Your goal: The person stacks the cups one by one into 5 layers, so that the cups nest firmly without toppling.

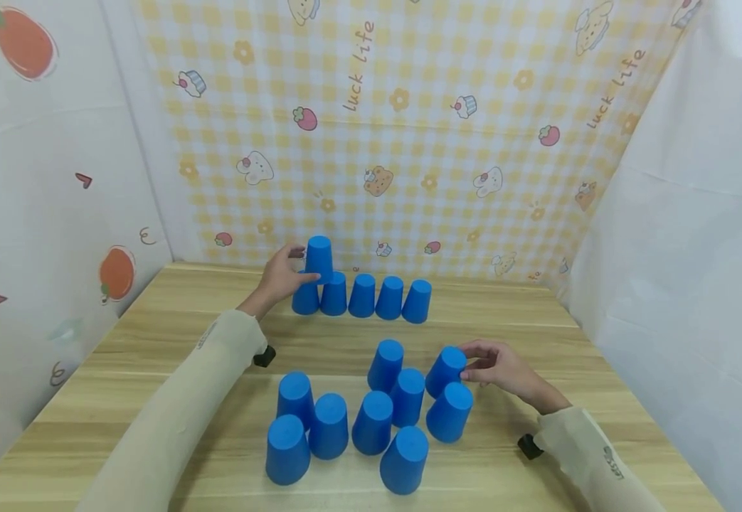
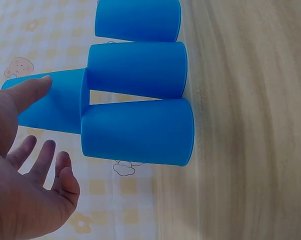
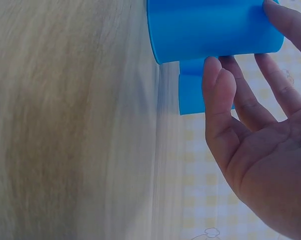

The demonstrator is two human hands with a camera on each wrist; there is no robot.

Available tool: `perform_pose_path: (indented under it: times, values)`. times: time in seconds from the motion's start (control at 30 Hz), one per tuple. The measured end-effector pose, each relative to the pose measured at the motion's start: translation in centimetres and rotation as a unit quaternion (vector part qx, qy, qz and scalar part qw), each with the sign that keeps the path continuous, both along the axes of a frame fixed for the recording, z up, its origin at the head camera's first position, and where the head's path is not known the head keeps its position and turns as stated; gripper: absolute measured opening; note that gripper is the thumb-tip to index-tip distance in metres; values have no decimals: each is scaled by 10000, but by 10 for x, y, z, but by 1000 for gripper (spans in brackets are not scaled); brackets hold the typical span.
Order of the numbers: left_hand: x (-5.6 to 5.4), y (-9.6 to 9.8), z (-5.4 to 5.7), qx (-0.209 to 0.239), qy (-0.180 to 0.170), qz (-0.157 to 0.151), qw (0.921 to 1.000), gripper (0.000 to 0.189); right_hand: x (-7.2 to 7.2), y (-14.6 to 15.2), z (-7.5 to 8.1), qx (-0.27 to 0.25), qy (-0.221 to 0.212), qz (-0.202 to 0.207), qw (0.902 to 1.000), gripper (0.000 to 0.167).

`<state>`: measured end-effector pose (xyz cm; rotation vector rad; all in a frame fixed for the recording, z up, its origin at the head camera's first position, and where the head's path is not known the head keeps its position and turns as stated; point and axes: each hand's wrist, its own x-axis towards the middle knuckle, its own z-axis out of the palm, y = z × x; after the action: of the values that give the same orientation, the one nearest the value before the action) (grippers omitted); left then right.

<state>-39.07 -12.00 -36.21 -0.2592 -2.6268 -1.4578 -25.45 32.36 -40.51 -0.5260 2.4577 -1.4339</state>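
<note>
An upside-down blue cup [image 1: 319,257] stands over the two leftmost cups of a back row of upside-down blue cups [image 1: 362,296]. My left hand [image 1: 283,275] is around its left side. The left thumb [image 2: 33,92] lies across that cup, while the other left fingers [image 2: 43,159] are spread, with a gap between them and its wall. Toward the front right, my right hand [image 1: 501,368] pinches another upside-down blue cup [image 1: 446,371] by its right side. Its thumb is on one side and its fingertips [image 3: 225,62] meet the opposite wall.
Several more upside-down blue cups stand close together at the front, such as one at the left [image 1: 288,451] and one nearest me [image 1: 404,461]. They are on a wooden table [image 1: 505,313]. A yellow checked cloth [image 1: 447,156] hangs behind, with white cloths on both sides.
</note>
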Motion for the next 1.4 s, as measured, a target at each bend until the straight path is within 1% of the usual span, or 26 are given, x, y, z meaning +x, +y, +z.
perform_pose_path:
  times: [0.1,0.23,0.4,0.5,0.73,0.97,1.13,1.23,1.3,1.4]
  values:
    - [5,-1,-4,8,82,60,9999,70,0,0,-1,-5,-30,5,10000,46]
    - [10,-1,-8,-67,289,168,9994,70,-1,0,-3,-14,-28,13,10000,46]
    - [21,2,-14,-123,589,360,9975,68,-1,0,-5,-59,-18,46,10000,47]
    - [29,4,-16,-69,673,401,9969,65,-1,-1,-5,-84,-3,42,10000,47]
    - [40,8,-15,14,520,331,9981,57,0,-4,-4,-105,21,56,9999,48]
    - [45,11,-17,-103,406,279,9987,57,0,-6,-7,9,138,148,9998,49]
    - [47,13,-19,-183,357,170,9990,55,-1,-7,-7,37,180,156,9997,48]
    - [48,15,-19,-135,355,-21,9993,55,-1,-7,-6,8,122,144,9998,49]
    - [50,17,-19,-194,347,-297,9988,54,-1,-7,-6,-2,88,129,9999,49]
    - [52,21,-19,-333,220,-823,9958,55,-1,-8,-7,-10,69,142,9999,49]
